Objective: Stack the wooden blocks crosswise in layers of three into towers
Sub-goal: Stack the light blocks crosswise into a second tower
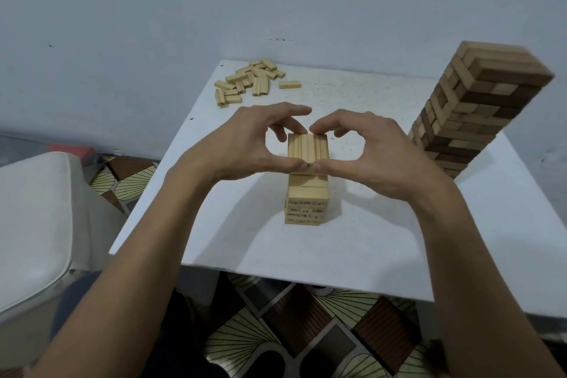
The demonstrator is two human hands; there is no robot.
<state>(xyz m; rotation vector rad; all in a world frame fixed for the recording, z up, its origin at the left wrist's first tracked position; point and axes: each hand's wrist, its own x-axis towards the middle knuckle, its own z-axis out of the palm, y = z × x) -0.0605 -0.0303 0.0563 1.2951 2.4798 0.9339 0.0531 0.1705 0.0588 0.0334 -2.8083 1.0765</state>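
Here we hold the top layer (308, 148) of the short tower (306, 203), centre of the table (383, 239): left hand (245, 144) and right hand (368, 152), fingers clamped on its ends. Blocks light, stiff, smooth, we judge; grip by the ends.

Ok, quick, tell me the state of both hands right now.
Left hand: closed, pinching the top layer of the small tower between thumb and fingers.
Right hand: closed, pinching the same top layer.

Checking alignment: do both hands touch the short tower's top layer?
Touching. Head view: left hand and right hand pinch the top layer, thumbs at its near edge, fingers behind.
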